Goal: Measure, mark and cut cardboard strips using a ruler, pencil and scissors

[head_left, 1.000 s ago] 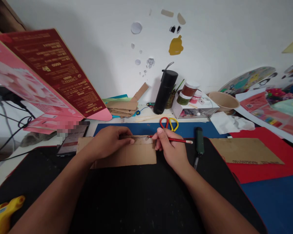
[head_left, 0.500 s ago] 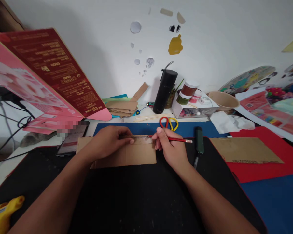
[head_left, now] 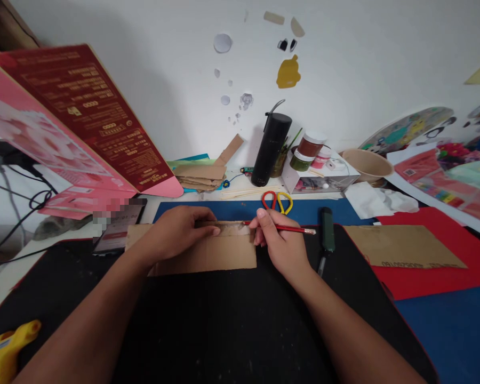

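Just beyond the middle of a black mat (head_left: 224,320) on a crowded craft table (head_left: 176,198), a person works on a brown cardboard strip (head_left: 220,256) that lies flat, long side running left to right. The left hand (head_left: 176,232) lies palm down on the strip's far edge, fingers together and pressed on what looks like a clear ruler (head_left: 232,229). The right hand (head_left: 282,242) pinches a red pencil (head_left: 288,229) between thumb and fingers, its tip at the strip's far right corner and its shaft pointing right.

Scissors (head_left: 277,201) with one red and one yellow handle lie just beyond the right hand on a blue sheet (head_left: 224,210). A dark green utility knife (head_left: 326,234) lies near the pencil's right end. A second cardboard piece (head_left: 400,246) rests on red paper farther right. A phone (head_left: 118,229) sits at the strip's left end, and a yellow glue gun (head_left: 4,349) lies at the near left corner. A black flask (head_left: 270,149) stands by the far wall.
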Tool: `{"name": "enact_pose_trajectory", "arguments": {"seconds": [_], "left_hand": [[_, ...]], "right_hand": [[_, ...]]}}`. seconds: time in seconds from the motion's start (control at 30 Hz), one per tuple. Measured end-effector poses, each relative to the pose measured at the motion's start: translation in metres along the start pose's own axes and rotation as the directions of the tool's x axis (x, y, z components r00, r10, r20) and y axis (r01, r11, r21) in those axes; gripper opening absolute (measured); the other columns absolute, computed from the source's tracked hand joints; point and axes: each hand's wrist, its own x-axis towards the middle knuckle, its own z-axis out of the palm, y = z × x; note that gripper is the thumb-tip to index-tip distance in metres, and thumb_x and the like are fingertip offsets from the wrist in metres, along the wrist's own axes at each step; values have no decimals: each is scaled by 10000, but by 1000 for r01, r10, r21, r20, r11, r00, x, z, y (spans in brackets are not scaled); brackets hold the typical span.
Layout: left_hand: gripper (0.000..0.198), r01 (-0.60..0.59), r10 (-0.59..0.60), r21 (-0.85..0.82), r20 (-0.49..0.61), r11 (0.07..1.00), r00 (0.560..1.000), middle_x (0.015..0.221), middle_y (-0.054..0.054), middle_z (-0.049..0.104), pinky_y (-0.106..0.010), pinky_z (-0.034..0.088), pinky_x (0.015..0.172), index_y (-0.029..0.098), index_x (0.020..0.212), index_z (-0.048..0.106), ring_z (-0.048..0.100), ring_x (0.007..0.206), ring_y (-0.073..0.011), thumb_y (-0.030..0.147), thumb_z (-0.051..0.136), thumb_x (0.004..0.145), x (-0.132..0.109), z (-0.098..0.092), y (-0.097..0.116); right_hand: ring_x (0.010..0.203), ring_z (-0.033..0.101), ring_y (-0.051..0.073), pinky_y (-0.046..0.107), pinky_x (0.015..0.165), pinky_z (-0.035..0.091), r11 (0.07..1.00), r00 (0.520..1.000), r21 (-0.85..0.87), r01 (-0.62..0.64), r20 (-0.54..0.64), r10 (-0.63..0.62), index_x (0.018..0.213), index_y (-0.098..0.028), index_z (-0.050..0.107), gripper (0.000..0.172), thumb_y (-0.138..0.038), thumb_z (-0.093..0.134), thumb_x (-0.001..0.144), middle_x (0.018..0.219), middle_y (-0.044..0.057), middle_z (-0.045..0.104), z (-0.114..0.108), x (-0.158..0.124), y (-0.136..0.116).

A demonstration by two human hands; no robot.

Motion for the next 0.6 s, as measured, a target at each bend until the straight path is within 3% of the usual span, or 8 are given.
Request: {"name": "enact_pose_trajectory", "arguments": {"seconds": [0.43,0.6], "left_hand": [[316,0,0,18,14,1000,1000,963,-11,796,-359,441,758,293,995,788,695,873,-257,546,616,917,0,-1,-1],[337,12,-12,-14,19,1000,1000,956,-11,792,-352,448,758,290,994,789,696,874,-258,567,616,910,0,-1,-4]], "right_hand": [[578,619,146,287,609,484,1000,1000,-6,-5,12,5,837,-219,732,424,-486,543,1107,583,-28,629,1,0,1],[562,620,143,288,592,481,996,998,63,61,-39,-58,833,-214,732,428,-495,557,1104,580,-25,626,1,-1,-1]]}}
